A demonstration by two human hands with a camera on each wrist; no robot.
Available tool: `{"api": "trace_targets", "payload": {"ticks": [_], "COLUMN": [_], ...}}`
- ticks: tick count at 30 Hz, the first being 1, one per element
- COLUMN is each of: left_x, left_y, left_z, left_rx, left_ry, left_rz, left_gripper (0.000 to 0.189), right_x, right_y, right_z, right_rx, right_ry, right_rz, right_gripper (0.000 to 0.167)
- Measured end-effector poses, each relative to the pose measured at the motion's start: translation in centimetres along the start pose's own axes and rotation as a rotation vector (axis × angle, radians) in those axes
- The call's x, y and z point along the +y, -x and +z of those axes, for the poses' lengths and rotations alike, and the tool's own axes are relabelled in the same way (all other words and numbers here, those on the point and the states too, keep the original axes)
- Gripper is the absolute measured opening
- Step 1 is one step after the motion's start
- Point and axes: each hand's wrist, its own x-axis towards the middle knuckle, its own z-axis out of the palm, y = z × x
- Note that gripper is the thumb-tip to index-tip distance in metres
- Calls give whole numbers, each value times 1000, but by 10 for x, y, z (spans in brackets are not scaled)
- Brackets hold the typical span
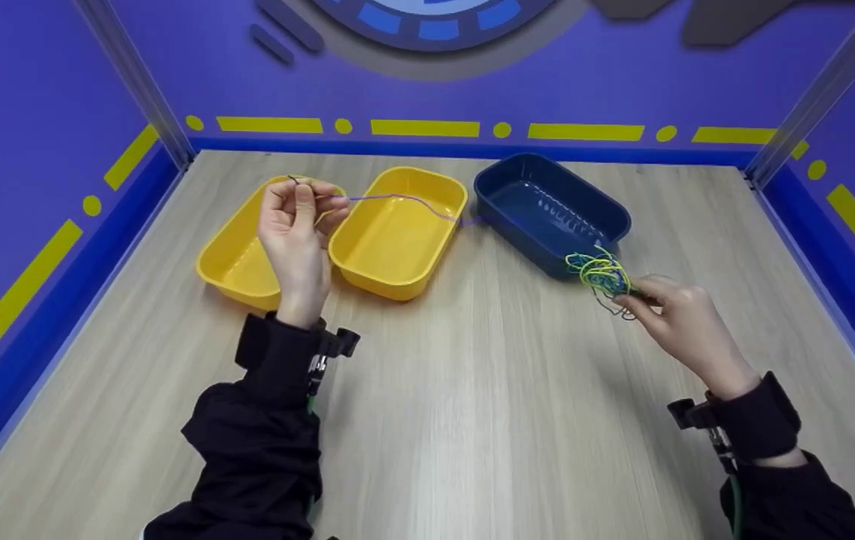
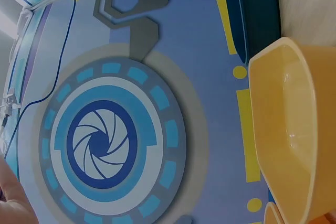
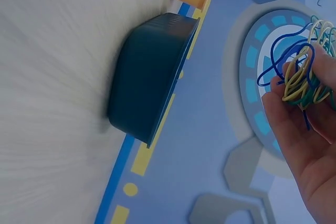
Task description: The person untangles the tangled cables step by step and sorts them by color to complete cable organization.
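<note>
My left hand [image 1: 296, 240] pinches the end of a thin blue-purple cord [image 1: 401, 196] between thumb and fingertips, raised above the left yellow bin. The cord runs rightward over the second yellow bin toward the navy bin, where it is lost against the dark plastic. At the navy bin's near right corner, my right hand [image 1: 690, 326] holds a tangled bundle of yellow, green and blue cords [image 1: 598, 270] between thumb and fingers. Loose loops stick out of this bundle [image 3: 302, 80] in the right wrist view. The left wrist view shows only part of the left hand [image 2: 14, 205], with the cord [image 2: 65, 40] leading upward.
Two yellow bins stand side by side at the back left, the left one [image 1: 221, 274] partly hidden by my hand and the other [image 1: 397, 251] beside it. The navy bin [image 1: 540, 244] sits right of them on the wood-grain table [image 1: 457, 420]. Blue printed walls [image 1: 427, 97] enclose the table.
</note>
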Motion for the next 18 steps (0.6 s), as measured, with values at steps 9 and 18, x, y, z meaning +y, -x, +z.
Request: {"api": "trace_targets", "payload": {"ticks": [9, 18], "left_x": [8, 32], "left_y": [-16, -41], "left_z": [-30, -75], "left_rx": [33, 125], "left_ry": [-112, -284], "left_rz": [40, 42], "left_gripper": [22, 15], "right_x": [1, 3], "right_y": [0, 1], "right_z": [2, 2], "right_rx": [-6, -9], "right_ry": [-6, -12], "right_rz": [26, 13], "right_gripper": [10, 11]}}
